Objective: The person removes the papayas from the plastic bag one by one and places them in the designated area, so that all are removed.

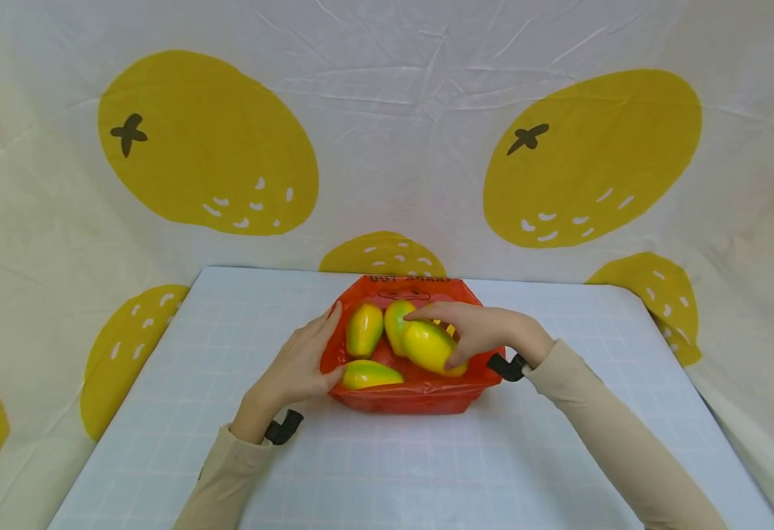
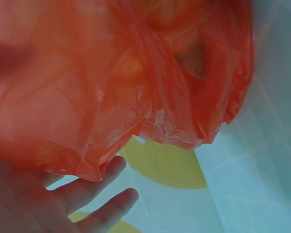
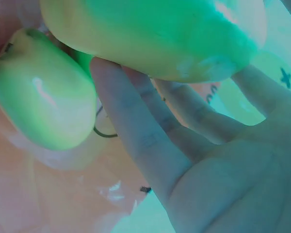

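An open red plastic bag (image 1: 400, 401) stands on the table with several yellow-green mangoes in it. My right hand (image 1: 486, 327) reaches in from the right and grips a mango (image 1: 430, 346), thumb on the near side and fingers on the far side. In the right wrist view that mango (image 3: 169, 43) lies against the fingertips, with another mango (image 3: 43, 92) beside it. My left hand (image 1: 304, 364) holds the bag's left rim. The left wrist view has the fingers (image 2: 89, 191) behind the red film (image 2: 63, 107); the thumb is not clear there. Other mangoes (image 1: 364, 330) lie left of the gripped one.
A pale table (image 1: 387, 471) with a faint grid lies under the bag. Behind it hangs a white cloth (image 1: 400, 162) printed with large yellow fruit. Dark wrist mounts (image 1: 284, 427) sit at both cuffs.
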`<state>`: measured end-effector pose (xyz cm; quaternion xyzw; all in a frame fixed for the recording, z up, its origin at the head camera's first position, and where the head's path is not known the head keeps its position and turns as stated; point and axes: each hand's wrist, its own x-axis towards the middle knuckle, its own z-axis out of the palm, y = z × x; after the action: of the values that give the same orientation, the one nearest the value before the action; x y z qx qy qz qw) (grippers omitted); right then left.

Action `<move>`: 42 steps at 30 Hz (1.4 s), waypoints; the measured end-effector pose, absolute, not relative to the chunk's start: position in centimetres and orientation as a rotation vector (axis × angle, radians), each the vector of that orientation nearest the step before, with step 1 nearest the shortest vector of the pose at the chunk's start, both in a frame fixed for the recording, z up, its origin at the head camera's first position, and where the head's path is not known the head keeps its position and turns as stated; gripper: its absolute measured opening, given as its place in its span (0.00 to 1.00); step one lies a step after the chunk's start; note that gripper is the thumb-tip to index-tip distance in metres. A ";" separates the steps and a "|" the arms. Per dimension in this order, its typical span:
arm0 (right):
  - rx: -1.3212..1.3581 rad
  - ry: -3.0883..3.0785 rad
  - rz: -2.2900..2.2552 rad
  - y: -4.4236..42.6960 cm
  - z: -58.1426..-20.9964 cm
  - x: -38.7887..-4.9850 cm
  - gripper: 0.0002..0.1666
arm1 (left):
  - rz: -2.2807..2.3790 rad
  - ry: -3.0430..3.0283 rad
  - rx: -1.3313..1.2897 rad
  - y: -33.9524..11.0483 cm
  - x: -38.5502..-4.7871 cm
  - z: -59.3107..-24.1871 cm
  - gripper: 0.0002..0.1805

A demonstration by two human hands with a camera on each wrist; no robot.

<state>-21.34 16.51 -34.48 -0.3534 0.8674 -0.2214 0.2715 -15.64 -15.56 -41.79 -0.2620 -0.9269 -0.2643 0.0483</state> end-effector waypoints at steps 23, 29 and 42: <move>-1.053 2.434 -1.105 18.7 -34.7 -20.3 0.54 | -0.806 -2.831 -0.795 -15.5 -15.7 -41.8 0.52; -0.995 2.469 -1.239 19.2 -34.5 -19.3 0.50 | -0.810 -2.843 -0.786 -15.5 -15.6 -41.7 0.52; -0.885 2.466 -1.572 20.4 -35.1 -17.2 0.50 | -0.804 -2.836 -0.794 -15.6 -15.6 -41.7 0.52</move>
<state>-17.24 20.39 -35.06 -0.2893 0.8064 -0.5139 0.0433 -15.61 -15.57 -41.75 -0.2598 -0.9281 -0.2630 0.0445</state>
